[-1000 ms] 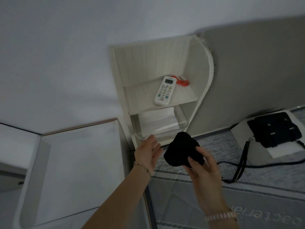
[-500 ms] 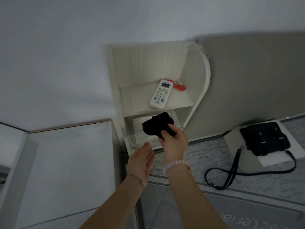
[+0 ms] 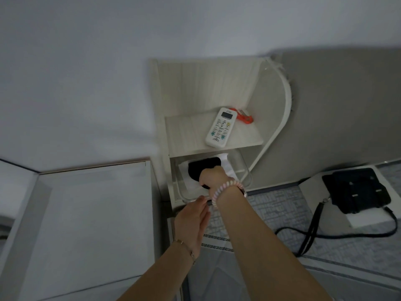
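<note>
A black cloth bundle (image 3: 198, 168) lies inside the clear plastic drawer (image 3: 246, 170) at the bottom of a small white shelf unit (image 3: 217, 83), on top of white paper (image 3: 227, 167). My right hand (image 3: 211, 177) reaches down into the drawer and grips the bundle; its fingers are hidden behind the back of the hand. A pink coil band sits on that wrist. My left hand (image 3: 192, 218) is just in front of the drawer, fingers straight, fingertips touching the drawer's front rim.
A white remote control (image 3: 221, 128) and an orange object (image 3: 245, 117) lie on the shelf above the drawer. A black bag (image 3: 358, 190) with a long strap lies on the patterned mattress (image 3: 282, 209) at the right. A white cabinet top (image 3: 86, 213) stands at the left.
My right hand carried the black bundle from above the mattress forward and down into the clear drawer. My left hand stayed near the drawer front and now touches its rim.
</note>
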### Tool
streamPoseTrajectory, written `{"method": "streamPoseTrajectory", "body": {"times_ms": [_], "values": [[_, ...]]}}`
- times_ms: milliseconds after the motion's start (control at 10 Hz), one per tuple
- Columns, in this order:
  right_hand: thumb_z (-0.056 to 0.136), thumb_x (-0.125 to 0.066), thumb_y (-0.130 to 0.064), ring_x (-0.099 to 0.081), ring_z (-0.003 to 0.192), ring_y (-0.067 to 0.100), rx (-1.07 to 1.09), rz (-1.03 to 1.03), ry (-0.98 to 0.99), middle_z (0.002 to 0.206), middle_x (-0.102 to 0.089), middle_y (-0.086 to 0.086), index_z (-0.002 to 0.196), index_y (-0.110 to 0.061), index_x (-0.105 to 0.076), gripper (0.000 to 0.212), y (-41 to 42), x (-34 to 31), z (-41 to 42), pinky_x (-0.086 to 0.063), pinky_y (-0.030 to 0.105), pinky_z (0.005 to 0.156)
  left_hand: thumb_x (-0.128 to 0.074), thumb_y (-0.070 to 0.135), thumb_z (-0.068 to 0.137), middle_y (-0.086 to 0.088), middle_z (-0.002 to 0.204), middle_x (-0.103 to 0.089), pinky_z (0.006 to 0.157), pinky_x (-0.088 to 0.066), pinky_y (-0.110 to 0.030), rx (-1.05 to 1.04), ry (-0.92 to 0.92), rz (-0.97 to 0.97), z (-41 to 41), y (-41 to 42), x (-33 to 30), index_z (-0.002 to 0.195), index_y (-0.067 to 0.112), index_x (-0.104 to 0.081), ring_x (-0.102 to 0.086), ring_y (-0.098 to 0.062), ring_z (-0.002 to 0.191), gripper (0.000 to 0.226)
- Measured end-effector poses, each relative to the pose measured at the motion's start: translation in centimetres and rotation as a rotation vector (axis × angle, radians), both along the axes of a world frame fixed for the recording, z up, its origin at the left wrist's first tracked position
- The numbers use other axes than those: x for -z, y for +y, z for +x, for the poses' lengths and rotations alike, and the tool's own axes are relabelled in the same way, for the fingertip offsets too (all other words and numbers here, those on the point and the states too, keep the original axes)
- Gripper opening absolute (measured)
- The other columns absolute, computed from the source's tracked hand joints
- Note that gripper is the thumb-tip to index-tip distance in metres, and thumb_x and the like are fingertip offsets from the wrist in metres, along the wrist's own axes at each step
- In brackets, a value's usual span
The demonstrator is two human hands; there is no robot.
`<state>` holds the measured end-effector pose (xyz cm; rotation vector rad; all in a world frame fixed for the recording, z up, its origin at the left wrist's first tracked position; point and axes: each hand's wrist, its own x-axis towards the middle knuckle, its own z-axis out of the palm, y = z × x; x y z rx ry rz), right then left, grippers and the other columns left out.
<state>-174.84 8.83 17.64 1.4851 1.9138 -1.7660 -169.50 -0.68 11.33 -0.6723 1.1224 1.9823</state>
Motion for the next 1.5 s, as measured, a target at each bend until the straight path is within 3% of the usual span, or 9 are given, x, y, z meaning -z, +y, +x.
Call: {"method": "streamPoseTrajectory", "body": {"times_ms": [100,200,300,400,500,700,900,1200,1500], "values": [[0.095,-0.046,0.002,-0.036,0.138,0.042,0.094,-0.012,0.071,0.154,-0.025,0.033,0.142,0.011,-0.034,0.049,-0.9,-0.9,0.3,-0.035,0.036,0.110,-0.067,0.016,0.094,-0.015,0.125,-0.070,0.111,-0.046,-0.039,0.006,0.031,-0.008,-0.2,0.1,0.2,0.119,0.002,-0.067,-0.064,-0.026,0.120,0.030],[0.085,-0.062,-0.004,-0.034,0.141,0.032,0.203,0.095,0.231,0.157,-0.026,0.017,0.128,-0.004,-0.051,0.044,-1.9,-0.4,2.9,-0.021,0.025,0.116,-0.064,0.017,0.096,-0.020,0.128,-0.067,0.112,-0.045,-0.043,0.003,0.023,-0.037,-0.5,0.1,0.4,0.125,-0.001,-0.063,-0.060,-0.033,0.127,0.035],[0.081,-0.060,0.003,-0.053,0.126,0.027,0.539,0.085,0.404,0.143,-0.047,0.006,0.140,-0.013,-0.049,0.062,-2.4,1.5,7.1,-0.046,0.045,0.108,-0.067,0.017,0.094,-0.017,0.129,-0.065,0.114,-0.042,-0.041,-0.008,0.027,0.015,-0.7,0.0,0.1,0.122,0.003,-0.065,-0.059,-0.029,0.127,0.032],[0.079,-0.059,0.009,-0.055,0.118,0.024,0.628,-0.218,0.403,0.136,-0.048,0.003,0.149,-0.017,-0.037,0.079,-2.2,3.8,9.0,-0.051,0.038,0.095,-0.066,0.015,0.094,-0.010,0.114,-0.067,0.111,-0.043,-0.036,-0.012,0.028,0.029,-0.8,0.0,-0.4,0.104,0.012,-0.068,-0.059,-0.025,0.121,0.011],[0.080,-0.052,0.020,-0.050,0.132,0.026,0.597,-0.357,0.473,0.153,-0.041,0.012,0.150,-0.024,-0.032,0.085,-2.4,4.0,8.4,-0.049,0.038,0.100,-0.065,0.015,0.095,-0.010,0.107,-0.067,0.112,-0.043,-0.037,-0.013,0.041,0.037,-1.1,0.1,-0.8,0.101,0.011,-0.068,-0.061,-0.023,0.113,0.009],[0.084,-0.038,0.028,-0.038,0.143,0.027,0.613,-0.447,0.559,0.161,-0.028,0.015,0.158,-0.019,-0.019,0.090,-1.5,2.7,7.1,-0.051,0.025,0.077,-0.065,0.018,0.095,-0.008,0.105,-0.066,0.105,-0.048,-0.035,0.022,0.115,0.033,-2.5,0.5,-0.9,0.105,0.011,-0.068,-0.062,-0.020,0.106,0.013],[0.086,-0.040,0.025,-0.040,0.142,0.027,0.581,-0.436,0.542,0.160,-0.032,0.013,0.157,-0.017,-0.021,0.085,-0.6,2.8,5.0,-0.043,0.031,0.096,-0.064,0.014,0.095,-0.010,0.121,-0.064,0.106,-0.047,-0.036,0.052,0.153,0.052,-4.6,0.9,-0.7,0.108,0.014,-0.069,-0.059,-0.022,0.118,0.014],[0.086,-0.041,0.025,-0.045,0.138,0.028,0.565,-0.366,0.526,0.156,-0.038,0.015,0.155,-0.015,-0.028,0.081,0.1,3.9,4.4,-0.046,0.032,0.093,-0.063,0.009,0.095,-0.006,0.115,-0.067,0.107,-0.047,-0.037,0.078,0.187,0.030,-4.9,1.4,-0.2,0.113,0.013,-0.067,-0.060,-0.023,0.116,0.019],[0.090,-0.049,0.014,-0.049,0.130,0.021,0.473,-0.351,0.489,0.153,-0.043,0.014,0.155,-0.012,-0.028,0.073,-1.5,3.5,7.9,-0.046,0.030,0.094,-0.062,0.021,0.097,0.004,0.121,-0.062,0.096,-0.049,-0.027,0.249,0.295,-0.124,-3.2,-0.2,-1.7,0.143,0.021,-0.054,-0.057,-0.021,0.125,0.046]]}}
